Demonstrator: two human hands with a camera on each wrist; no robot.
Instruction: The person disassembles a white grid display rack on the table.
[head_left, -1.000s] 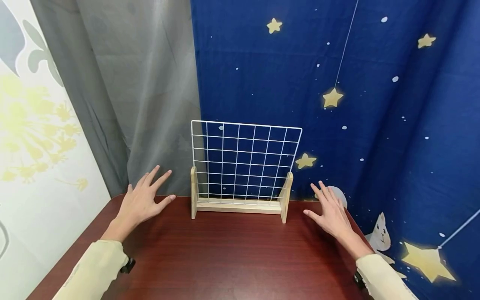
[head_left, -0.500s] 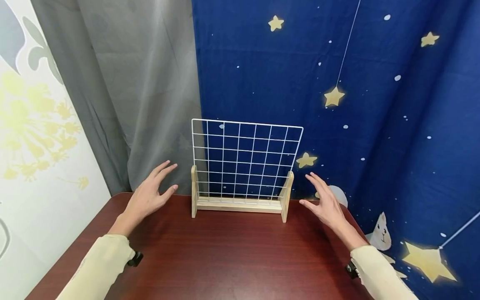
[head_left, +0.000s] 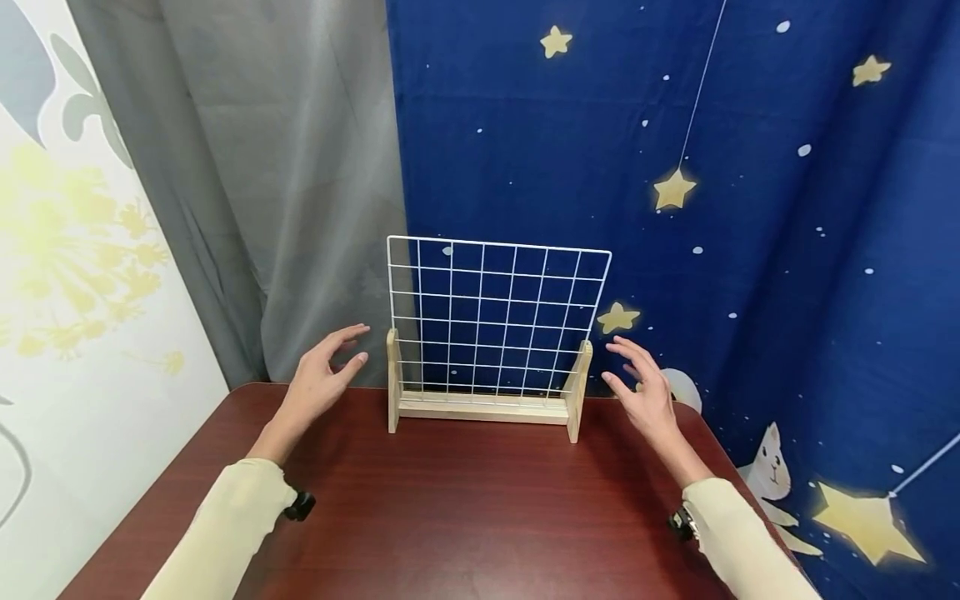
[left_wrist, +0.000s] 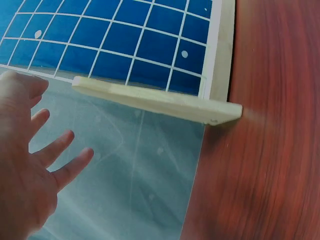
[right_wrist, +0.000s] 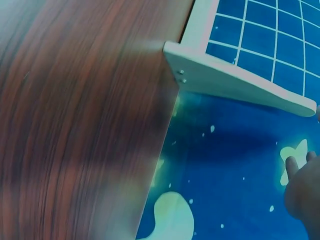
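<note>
A white wire grid panel (head_left: 495,321) stands upright in a pale wooden stand (head_left: 483,408) at the far edge of the table. My left hand (head_left: 318,379) hovers just left of the stand, thumb and fingers apart and holding nothing. On the other side my right hand (head_left: 645,392) is raised near the stand's right upright (head_left: 577,392), its fingers loosely bent and empty. In the left wrist view, the left fingers (left_wrist: 70,167) spread beside the stand's left upright (left_wrist: 150,100). Only part of the right hand (right_wrist: 305,192) shows at the edge of the right wrist view.
The dark red wooden table (head_left: 480,517) runs toward me from the stand. Behind it hang a grey curtain (head_left: 285,167) and a blue curtain with stars (head_left: 510,125). A white patterned surface (head_left: 82,417) borders the table on the left.
Both hands have moved inward toward the stand, the left to the right and the right slightly to the left. Their fingers have bent more. The stand and grid have stayed in place.
</note>
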